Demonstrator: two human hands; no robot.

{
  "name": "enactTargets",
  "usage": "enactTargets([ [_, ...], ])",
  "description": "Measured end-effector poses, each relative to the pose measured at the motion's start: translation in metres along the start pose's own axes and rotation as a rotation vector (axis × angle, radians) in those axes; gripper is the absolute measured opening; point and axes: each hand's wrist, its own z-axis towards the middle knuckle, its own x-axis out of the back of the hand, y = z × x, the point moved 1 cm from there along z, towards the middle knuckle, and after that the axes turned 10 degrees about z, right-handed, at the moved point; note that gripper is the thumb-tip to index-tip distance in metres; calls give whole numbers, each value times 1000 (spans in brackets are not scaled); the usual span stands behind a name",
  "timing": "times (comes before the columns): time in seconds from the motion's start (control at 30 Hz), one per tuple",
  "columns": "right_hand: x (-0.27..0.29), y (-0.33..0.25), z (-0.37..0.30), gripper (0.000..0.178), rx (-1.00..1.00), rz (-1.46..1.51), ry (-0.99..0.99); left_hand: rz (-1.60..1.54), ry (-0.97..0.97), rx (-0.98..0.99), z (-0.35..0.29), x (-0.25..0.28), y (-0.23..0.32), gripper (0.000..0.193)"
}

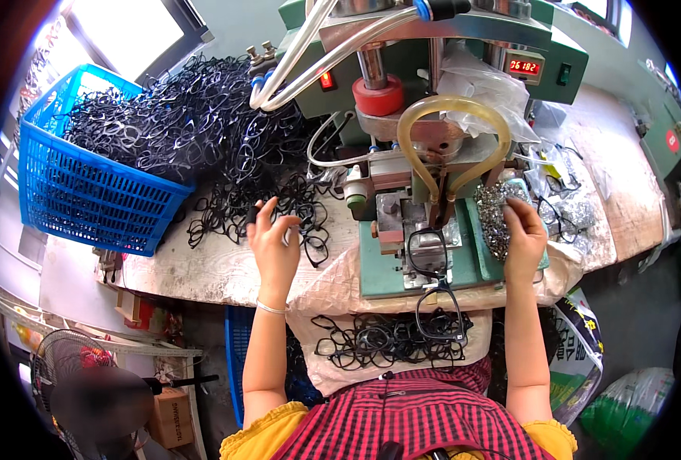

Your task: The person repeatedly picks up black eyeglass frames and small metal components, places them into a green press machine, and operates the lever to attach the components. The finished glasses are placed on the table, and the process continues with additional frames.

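My left hand is at the near edge of a loose pile of black eyeglass frames. Its fingers are partly curled but apart, and I see no frame held in them. Something dark covers or touches one fingertip. My right hand reaches over a tray of small shiny metal parts, thumb and fingers pinched together; whatever is between them is too small to make out. Between my hands, one eyeglass frame sits at the metal fixture of a green press, one lens rim hanging over the front.
A tilted blue basket spills many frames at the left. More black frames lie on the cloth over my lap. A yellowish hose loops above the fixture. Plastic bags lie right of the parts tray. A fan stands lower left.
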Motion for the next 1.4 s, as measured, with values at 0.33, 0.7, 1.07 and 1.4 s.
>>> enactTargets([
  [0.33,55,-30,-32,11,126,-439,41,-205,25,-20,-18,-34,0,5],
  [0.7,-72,-52,-34,22,165,-32,-311,-1205,66,450,-42,-43,44,13],
  [1.07,-89,-72,-49,44,-32,158,-316,-1228,309,-276,34,80,115,16],
  [1.4,-20,-53,-13,25,410,-731,-385,-944,43,-602,6,72,157,11],
])
